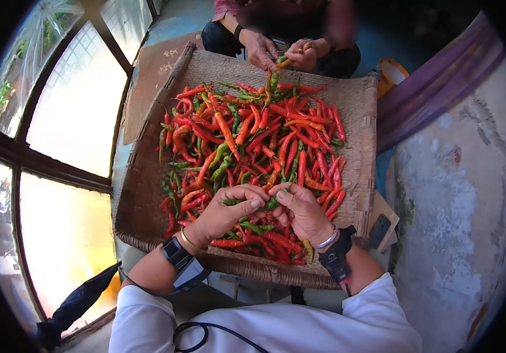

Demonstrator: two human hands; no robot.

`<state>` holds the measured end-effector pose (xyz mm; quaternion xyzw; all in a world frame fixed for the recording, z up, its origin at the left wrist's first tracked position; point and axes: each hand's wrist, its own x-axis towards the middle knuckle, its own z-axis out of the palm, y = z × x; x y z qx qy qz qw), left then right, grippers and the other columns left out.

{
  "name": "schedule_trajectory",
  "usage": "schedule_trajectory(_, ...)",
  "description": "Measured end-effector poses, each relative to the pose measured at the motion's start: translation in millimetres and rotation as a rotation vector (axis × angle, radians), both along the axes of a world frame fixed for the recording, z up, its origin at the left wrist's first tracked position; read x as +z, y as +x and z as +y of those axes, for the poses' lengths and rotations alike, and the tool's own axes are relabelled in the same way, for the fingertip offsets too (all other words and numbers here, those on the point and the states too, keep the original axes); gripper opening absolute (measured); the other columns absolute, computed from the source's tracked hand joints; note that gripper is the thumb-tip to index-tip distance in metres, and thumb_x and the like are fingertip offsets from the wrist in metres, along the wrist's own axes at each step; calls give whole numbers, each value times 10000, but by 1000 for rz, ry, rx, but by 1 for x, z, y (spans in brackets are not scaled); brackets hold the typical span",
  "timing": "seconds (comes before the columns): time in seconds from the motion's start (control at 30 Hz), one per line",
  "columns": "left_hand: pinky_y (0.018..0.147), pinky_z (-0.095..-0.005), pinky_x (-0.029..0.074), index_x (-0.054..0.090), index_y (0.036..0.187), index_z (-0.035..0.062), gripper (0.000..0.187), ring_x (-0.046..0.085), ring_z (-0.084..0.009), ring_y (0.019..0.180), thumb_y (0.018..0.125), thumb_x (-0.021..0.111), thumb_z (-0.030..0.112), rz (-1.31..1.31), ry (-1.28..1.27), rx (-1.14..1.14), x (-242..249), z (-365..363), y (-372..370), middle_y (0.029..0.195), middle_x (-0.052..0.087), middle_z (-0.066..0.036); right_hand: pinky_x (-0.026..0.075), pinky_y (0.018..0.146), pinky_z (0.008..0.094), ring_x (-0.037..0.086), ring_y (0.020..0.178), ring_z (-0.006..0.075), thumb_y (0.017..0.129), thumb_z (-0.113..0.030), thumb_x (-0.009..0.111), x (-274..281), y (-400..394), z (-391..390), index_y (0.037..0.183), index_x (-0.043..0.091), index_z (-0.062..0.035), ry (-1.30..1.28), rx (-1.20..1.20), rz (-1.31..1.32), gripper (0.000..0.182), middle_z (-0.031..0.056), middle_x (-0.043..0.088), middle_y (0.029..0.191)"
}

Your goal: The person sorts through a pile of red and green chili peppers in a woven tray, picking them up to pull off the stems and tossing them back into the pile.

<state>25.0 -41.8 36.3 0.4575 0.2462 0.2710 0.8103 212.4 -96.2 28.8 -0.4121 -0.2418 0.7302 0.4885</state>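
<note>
Both my hands are over the near part of a big woven basket (356, 106) heaped with red, orange and green chili peppers (259, 141). My left hand (232, 215) is closed around a green chili pepper (272, 203), thumb laid along it. My right hand (303, 209) meets it from the other side, thumb and fingers pinched at the pepper's end. Part of the pepper is hidden by my fingers. Just below my hands lie more green chili peppers (256, 227) among the red ones.
Across the basket a person's hands (279, 54) hold a few peppers over its far rim. Windows (67, 76) stand on the left, a rough wall (447, 206) on the right. A phone (379, 230) lies on a board at the right, and purple cloth (435, 94) hangs behind.
</note>
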Motion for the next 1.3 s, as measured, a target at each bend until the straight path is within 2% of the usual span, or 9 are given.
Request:
schedule_trajectory(0.2,569,-198,451,578,860,47,130,555,-67,647,861,537,171,81,-162,354,-16,10,-2,846,599,-26,398,440,194,504,490,70,860,-223,524,-6,40,19,929,555,-50,-114,-138,-206,189,30,566,629)
schedule_trajectory(0.4,549,-177,428,575,839,56,140,519,-43,612,865,534,188,81,-187,386,-21,13,-1,781,587,-1,475,553,211,576,712,117,861,-299,537,12,59,32,1249,301,-1,146,-386,-106,544,89,592,886)
schedule_trajectory(0.47,550,-177,425,577,836,56,142,513,-40,610,866,534,188,109,-169,350,-22,10,1,777,584,2,479,573,249,582,726,156,820,-279,591,-15,66,34,1220,366,-13,104,-324,-338,531,104,580,913)
schedule_trajectory(0.53,553,-178,421,582,833,55,136,502,-33,605,867,533,177,154,-55,279,-19,7,3,767,584,10,483,609,314,583,727,227,749,-249,650,-24,61,35,1160,452,-53,304,100,-1403,497,129,547,956)
schedule_trajectory(0.57,564,-182,423,587,840,51,121,501,-31,611,866,535,157,142,-44,263,-23,6,4,762,585,13,470,680,370,562,772,290,683,-213,682,-28,56,32,1096,509,-79,308,128,-1600,468,140,513,957)
schedule_trajectory(0.7,590,-182,436,589,855,46,110,516,-34,642,861,545,146,167,-52,153,-23,1,7,780,590,18,450,744,392,516,900,304,671,-188,686,-28,46,27,1067,512,-78,484,145,-1837,447,129,499,930)
schedule_trajectory(1.03,590,-169,412,584,846,29,126,470,-14,636,865,547,148,286,-8,93,-25,-1,10,736,545,55,459,638,393,563,732,287,673,-89,620,-37,46,32,1048,494,-86,403,67,-1713,396,117,545,838)
schedule_trajectory(1.2,592,-188,420,563,941,17,153,478,-23,645,844,576,135,256,47,43,-32,-2,9,775,546,34,395,549,194,495,706,50,766,-55,534,4,18,15,1247,359,3,160,-63,-524,515,28,524,866)
schedule_trajectory(1.3,607,-184,433,491,1105,39,311,497,-28,714,839,586,170,256,230,-7,-29,-7,12,882,560,23,438,632,206,520,753,76,768,-37,535,6,3,6,1242,376,6,33,34,-101,502,46,541,920)
